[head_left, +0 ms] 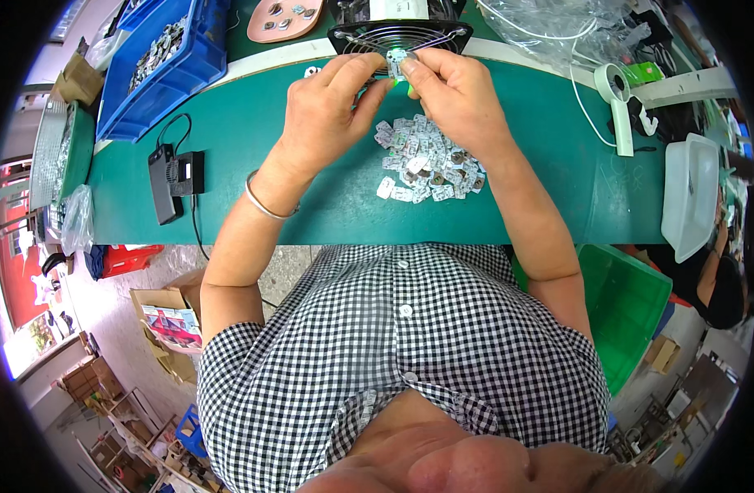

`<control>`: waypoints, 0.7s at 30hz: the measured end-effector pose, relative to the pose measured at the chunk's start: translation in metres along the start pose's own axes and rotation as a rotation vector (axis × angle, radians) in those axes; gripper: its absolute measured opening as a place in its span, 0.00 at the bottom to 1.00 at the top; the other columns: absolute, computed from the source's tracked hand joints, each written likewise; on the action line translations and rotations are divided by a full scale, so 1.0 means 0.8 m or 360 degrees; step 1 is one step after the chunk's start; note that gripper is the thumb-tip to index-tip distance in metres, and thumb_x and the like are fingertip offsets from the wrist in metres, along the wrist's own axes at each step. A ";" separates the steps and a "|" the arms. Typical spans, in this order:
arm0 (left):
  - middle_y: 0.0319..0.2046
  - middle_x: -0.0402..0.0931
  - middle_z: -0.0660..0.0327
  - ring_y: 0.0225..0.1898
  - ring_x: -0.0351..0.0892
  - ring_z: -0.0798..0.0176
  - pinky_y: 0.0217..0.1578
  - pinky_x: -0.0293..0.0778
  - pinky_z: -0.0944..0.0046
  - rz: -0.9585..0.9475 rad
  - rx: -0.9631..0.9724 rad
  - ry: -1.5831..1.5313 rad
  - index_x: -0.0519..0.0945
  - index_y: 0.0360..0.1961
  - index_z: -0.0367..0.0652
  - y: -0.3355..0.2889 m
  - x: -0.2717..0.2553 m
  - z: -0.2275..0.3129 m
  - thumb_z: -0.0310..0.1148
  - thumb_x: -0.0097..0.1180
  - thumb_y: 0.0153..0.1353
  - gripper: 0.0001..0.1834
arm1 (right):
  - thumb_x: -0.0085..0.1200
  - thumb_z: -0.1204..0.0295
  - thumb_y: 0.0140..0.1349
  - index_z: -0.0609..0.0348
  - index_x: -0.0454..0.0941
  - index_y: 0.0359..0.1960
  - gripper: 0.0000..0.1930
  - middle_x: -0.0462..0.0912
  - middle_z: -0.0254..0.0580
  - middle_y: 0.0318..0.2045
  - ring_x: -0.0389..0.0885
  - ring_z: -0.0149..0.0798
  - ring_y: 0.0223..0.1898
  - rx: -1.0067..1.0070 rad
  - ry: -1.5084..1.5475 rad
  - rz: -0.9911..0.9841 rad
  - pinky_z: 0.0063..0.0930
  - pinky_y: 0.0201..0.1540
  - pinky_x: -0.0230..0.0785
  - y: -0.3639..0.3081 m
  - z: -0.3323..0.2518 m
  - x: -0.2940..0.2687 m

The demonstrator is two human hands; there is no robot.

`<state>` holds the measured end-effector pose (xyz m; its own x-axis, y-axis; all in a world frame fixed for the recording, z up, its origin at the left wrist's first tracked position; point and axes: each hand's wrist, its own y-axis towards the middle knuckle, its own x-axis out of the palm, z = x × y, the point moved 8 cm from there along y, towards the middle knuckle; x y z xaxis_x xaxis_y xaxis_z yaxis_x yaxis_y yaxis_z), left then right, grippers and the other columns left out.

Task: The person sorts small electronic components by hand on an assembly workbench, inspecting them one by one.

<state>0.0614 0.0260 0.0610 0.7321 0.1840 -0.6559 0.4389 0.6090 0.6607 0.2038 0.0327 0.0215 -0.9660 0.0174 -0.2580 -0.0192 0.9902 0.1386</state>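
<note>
Looking down now at a long green worktop, running from left to right across the view. Wearing a black-and-white checked shirt, right up by the near edge. Over to the far left for a blue crate, with a heap of small parts inside; down below the near edge on the right for a green bin. Up at the far side, facing a black fan guard.

And in with both hands, left and right, raised close together just before that guard! Across to the right end for a white tray, then back to the middle for a loose pile of whitish pieces, below the hands and beside the right forearm. Past a pink plate with a few parts on it, 2 black boxes at left, a small white handheld fan at right.

Down to the smallest: pinching 1 whitish piece between the fingers of both hands, narrow and tight, above the pile in view.
</note>
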 end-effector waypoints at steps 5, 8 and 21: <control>0.33 0.82 0.58 0.25 0.82 0.59 0.23 0.77 0.64 -0.0096 0.0030 -0.0149 0.79 0.42 0.44 -0.012 0.023 0.011 0.28 0.66 0.53 0.15 | 0.54 0.67 0.65 0.65 0.72 0.23 0.15 0.67 0.38 0.12 0.62 0.25 0.16 0.0098 0.0092 0.0050 0.28 0.20 0.57 -0.023 0.014 -0.009; 0.32 0.81 0.58 0.27 0.82 0.56 0.26 0.78 0.62 -0.0153 -0.0219 -0.0422 0.79 0.42 0.43 -0.016 0.033 0.020 0.28 0.65 0.54 0.14 | 0.53 0.68 0.65 0.66 0.73 0.24 0.14 0.67 0.40 0.13 0.63 0.27 0.16 0.0056 -0.0100 -0.0010 0.29 0.20 0.57 -0.047 0.030 -0.025; 0.44 0.78 0.56 0.30 0.77 0.62 0.30 0.76 0.65 -0.0766 -0.0222 -0.0678 0.71 0.62 0.49 -0.005 0.069 0.046 0.25 0.70 0.47 0.38 | 0.54 0.72 0.64 0.66 0.78 0.28 0.10 0.74 0.43 0.19 0.69 0.35 0.18 -0.0167 -0.0155 -0.0035 0.32 0.22 0.61 -0.081 0.012 -0.041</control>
<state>0.1191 0.0052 0.0355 0.6258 -0.4379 -0.6455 0.7181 0.6465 0.2576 0.2392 -0.0309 0.0114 -0.9355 0.0143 -0.3532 -0.0719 0.9706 0.2298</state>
